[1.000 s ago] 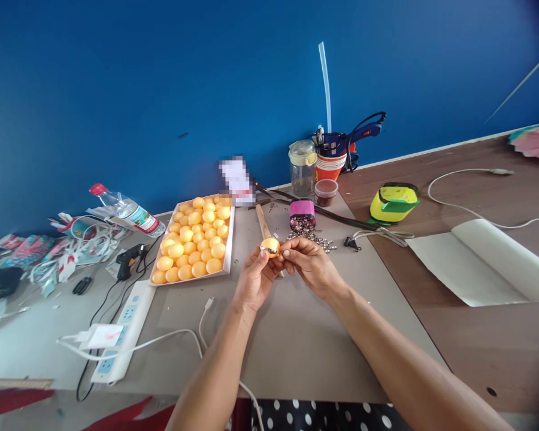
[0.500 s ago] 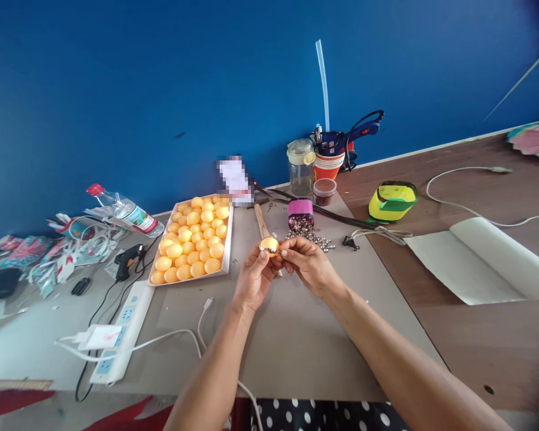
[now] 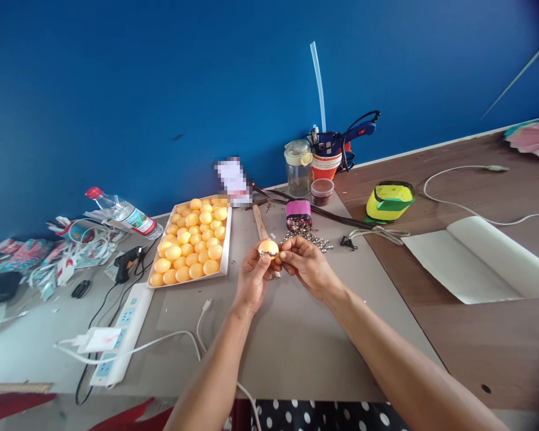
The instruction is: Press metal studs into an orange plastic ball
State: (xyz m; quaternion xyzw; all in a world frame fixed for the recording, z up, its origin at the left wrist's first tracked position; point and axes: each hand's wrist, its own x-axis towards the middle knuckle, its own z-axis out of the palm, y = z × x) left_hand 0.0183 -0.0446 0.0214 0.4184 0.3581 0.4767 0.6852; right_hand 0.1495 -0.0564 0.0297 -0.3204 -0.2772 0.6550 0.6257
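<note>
Between my hands, above the table, is an orange ping-pong ball (image 3: 268, 246) with a shiny metallic band across its front. My left hand (image 3: 254, 275) grips it from the left, thumb in front and fingers behind. The fingertips of my right hand (image 3: 308, 266) are pinched together at the ball's right side; whatever they hold there is too small or hidden to make out. Just behind the hands lies a wooden stick-like handle (image 3: 261, 222), partly covered by them. A pink container (image 3: 299, 209) lies tipped over, small shiny metal pieces (image 3: 312, 237) spilling from it.
To the left sit a box (image 3: 227, 257) of orange balls, a power strip (image 3: 128, 332), a glue gun (image 3: 128, 263) and a plastic bottle (image 3: 132, 215). Behind are a jar (image 3: 298, 170) and cups (image 3: 326, 166). A yellow-green container (image 3: 388, 203) and white paper sheet (image 3: 471, 263) lie right.
Both hands stay together around the ball, which appears slightly turned, with its metallic band facing me differently. The whole view has shifted very slightly.
</note>
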